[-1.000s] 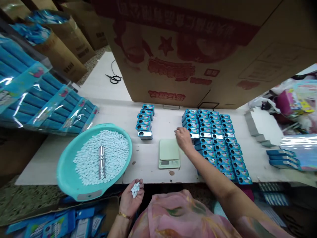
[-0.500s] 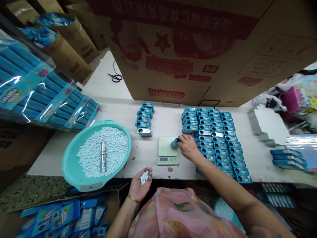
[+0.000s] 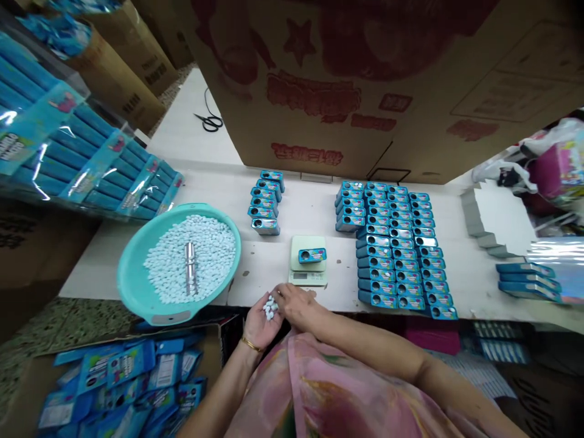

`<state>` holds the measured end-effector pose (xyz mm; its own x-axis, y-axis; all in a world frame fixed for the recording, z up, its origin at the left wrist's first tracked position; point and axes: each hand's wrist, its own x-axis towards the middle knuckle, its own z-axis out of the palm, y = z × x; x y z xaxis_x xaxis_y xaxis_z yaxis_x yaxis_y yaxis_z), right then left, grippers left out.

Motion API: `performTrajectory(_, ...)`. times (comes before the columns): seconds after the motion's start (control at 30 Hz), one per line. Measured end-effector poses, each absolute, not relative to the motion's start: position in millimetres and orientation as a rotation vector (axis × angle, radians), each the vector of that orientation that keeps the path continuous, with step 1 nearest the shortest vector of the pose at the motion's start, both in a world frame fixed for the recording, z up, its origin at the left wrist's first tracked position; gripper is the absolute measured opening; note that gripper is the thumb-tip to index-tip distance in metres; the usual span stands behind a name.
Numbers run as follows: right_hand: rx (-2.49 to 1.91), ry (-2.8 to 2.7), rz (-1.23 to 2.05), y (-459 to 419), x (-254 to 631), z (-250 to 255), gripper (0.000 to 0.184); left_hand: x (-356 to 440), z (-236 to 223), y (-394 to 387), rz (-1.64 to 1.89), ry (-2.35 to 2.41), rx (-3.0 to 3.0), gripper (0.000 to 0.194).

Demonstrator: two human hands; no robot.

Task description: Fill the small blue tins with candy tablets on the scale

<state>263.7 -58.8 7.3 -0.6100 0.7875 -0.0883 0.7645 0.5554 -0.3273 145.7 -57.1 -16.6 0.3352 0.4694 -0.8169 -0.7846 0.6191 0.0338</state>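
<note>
My left hand [image 3: 261, 322] is cupped palm up at the table's front edge, holding a small heap of pale blue tablets [image 3: 271, 307]. My right hand [image 3: 296, 302] reaches over it, its fingertips pinching at those tablets. Just beyond, a blue tin [image 3: 312, 255] lies on the small green scale [image 3: 308, 260]. A turquoise basin [image 3: 137, 292] at the left holds many tablets and a metal scoop [image 3: 189, 276].
Several blue tins stand in rows right of the scale [image 3: 396, 249] and in a short column on its left [image 3: 264, 203]. A big cardboard box [image 3: 365, 85] fills the back. Scissors [image 3: 207, 121] lie far left. Blue packets [image 3: 86, 164] are stacked at left, more in a box [image 3: 118, 383] below.
My right hand took a tin from the rows, set it on the scale, then drew back to the tablets in my left hand. The left hand rose toward the table edge.
</note>
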Motion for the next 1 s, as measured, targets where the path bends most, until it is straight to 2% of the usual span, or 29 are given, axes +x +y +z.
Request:
performTrajectory(0.27, -1.411, -2.608, 0.778, -60.6, 259.6, -5.9, 0.013, 142.7, -28.3, -63.6, 0.790, 0.965, -0.389, 0.028)
performTrajectory(0.6, -1.584, -2.508, 0.818, -45.0, 262.4, -28.4, 0.011, 152.9, -54.0, -39.7, 0.777, 0.989, -0.374, 0.017)
performTrajectory(0.8, -1.417, -2.570, 0.801, -53.7, 264.2, -26.9, 0.011, 145.1, -47.8, -49.4, 0.749, 0.971, -0.377, 0.018)
performTrajectory(1.0, -1.400, -2.400, 0.868, -46.1, 269.7, -21.6, 0.013, 147.3, -37.5, -44.4, 0.805, 0.914, -0.371, 0.021)
